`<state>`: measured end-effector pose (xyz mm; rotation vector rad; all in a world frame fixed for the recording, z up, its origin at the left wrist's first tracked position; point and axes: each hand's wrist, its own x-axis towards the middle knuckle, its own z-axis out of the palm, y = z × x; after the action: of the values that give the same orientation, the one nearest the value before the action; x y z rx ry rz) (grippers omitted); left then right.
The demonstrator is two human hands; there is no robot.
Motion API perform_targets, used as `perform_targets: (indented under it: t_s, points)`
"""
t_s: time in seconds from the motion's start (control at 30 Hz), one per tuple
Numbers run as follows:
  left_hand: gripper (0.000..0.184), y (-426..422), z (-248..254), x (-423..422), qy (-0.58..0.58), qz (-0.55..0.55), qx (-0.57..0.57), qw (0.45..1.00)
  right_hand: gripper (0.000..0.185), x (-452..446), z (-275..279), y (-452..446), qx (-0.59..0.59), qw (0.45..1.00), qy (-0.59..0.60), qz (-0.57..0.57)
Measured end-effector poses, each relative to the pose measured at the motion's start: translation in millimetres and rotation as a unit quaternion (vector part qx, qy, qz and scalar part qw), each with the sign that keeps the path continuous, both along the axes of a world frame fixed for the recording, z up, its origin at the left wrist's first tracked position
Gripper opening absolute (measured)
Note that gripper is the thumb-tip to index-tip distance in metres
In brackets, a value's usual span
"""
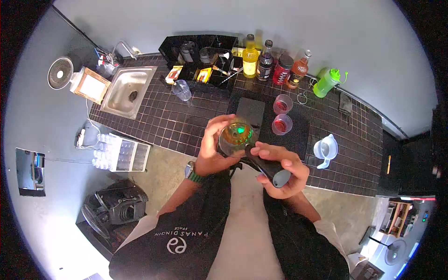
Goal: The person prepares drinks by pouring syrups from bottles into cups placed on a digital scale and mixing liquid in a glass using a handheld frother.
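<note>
My left hand (pixel 213 148) is wrapped round a clear glass (pixel 235 140) with amber liquid in it and a small green glow on its surface. In my right hand (pixel 288 170) is a dark cylindrical tool (pixel 269 169) with a grey round end, its narrow end at the glass. Both hands are held in front of my body, near the counter's front edge. Beyond them stand two clear cups, an upper one (pixel 282 105) and a lower one (pixel 282 125), with red liquid in each.
Several bottles (pixel 250 58) line the back of the counter (pixel 172 126), beside a black organizer (pixel 200 56). A green squeeze bottle (pixel 324 85) and a clear jug (pixel 325 148) are right. An empty clear cup (pixel 181 90) and a sink (pixel 128 91) are left.
</note>
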<state>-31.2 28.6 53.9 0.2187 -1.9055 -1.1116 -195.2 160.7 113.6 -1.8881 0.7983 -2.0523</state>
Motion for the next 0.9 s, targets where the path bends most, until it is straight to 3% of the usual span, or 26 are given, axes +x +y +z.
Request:
perform_targets:
  t_s: [0.17,0.9]
  points:
    - [0.091,-0.5,-7.2,-6.6,0.053,0.007,-0.027,0.998,0.072,-1.4,-1.8,2.3,-0.004,1.000,0.004,-0.005]
    - [0.091,1.4,-6.9,-6.6,0.076,0.066,-0.061,0.993,0.071,-1.9,2.6,2.8,-0.014,1.000,0.025,-0.010]
